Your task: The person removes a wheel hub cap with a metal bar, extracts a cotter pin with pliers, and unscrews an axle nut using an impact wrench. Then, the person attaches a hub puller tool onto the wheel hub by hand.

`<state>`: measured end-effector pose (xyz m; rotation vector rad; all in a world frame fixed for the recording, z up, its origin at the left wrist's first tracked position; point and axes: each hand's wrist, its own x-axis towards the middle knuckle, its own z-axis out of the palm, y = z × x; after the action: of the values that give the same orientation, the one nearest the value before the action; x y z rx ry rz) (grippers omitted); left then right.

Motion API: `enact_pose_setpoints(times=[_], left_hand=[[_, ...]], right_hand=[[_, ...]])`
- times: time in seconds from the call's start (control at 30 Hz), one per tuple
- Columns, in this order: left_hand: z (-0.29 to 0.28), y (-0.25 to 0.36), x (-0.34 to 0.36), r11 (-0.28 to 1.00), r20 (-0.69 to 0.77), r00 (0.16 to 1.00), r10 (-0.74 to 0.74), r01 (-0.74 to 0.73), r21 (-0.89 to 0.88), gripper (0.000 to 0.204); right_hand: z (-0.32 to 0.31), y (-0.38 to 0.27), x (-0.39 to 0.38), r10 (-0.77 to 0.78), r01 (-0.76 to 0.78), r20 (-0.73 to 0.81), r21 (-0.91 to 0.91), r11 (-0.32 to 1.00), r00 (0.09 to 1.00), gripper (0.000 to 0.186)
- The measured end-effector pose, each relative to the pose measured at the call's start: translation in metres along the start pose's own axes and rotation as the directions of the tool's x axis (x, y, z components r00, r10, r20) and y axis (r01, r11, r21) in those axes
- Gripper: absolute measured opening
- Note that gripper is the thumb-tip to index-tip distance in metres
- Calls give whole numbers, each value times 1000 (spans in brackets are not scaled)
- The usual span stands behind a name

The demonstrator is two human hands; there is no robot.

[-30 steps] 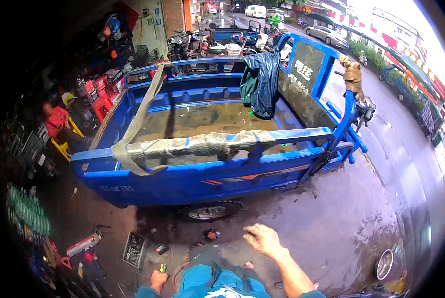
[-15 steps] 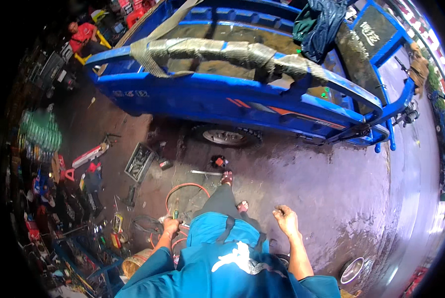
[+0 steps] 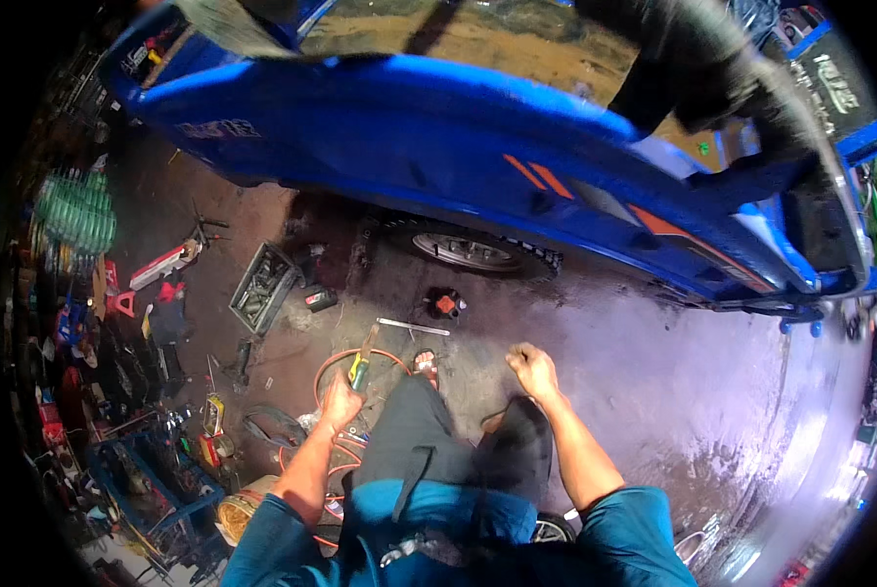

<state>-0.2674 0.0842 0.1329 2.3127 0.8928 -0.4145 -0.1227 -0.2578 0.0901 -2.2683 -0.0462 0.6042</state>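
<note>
Left hand point(image 3: 340, 401) closed around a screwdriver point(image 3: 362, 364), lower centre-left of frame; its long axis runs nearly vertical, shaft pointing up and slightly right toward the blue truck point(image 3: 477, 147). Right hand point(image 3: 532, 370), centre, curled into a loose fist, holding nothing visible. Orange hose point(image 3: 329, 364) loops on the floor just beside the screwdriver.

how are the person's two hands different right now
The left hand grips a screwdriver-like tool with a green and yellow handle, while the right hand holds nothing that shows. The left hand is over the orange hose loop; the right hand is over bare wet floor. Both are closed and reach forward from blue sleeves.
</note>
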Motion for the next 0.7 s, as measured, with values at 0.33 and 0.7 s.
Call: enact_pose_setpoints(times=[0.33, 0.7], left_hand=[[173, 37, 184, 970, 205, 950, 237, -221, -97, 41], [263, 6, 291, 813, 189, 846, 498, -380, -442, 47]], right_hand=[[175, 137, 228, -177, 416, -450, 513, 751, 875, 17], [202, 123, 285, -170, 464, -465, 641, 612, 869, 28]])
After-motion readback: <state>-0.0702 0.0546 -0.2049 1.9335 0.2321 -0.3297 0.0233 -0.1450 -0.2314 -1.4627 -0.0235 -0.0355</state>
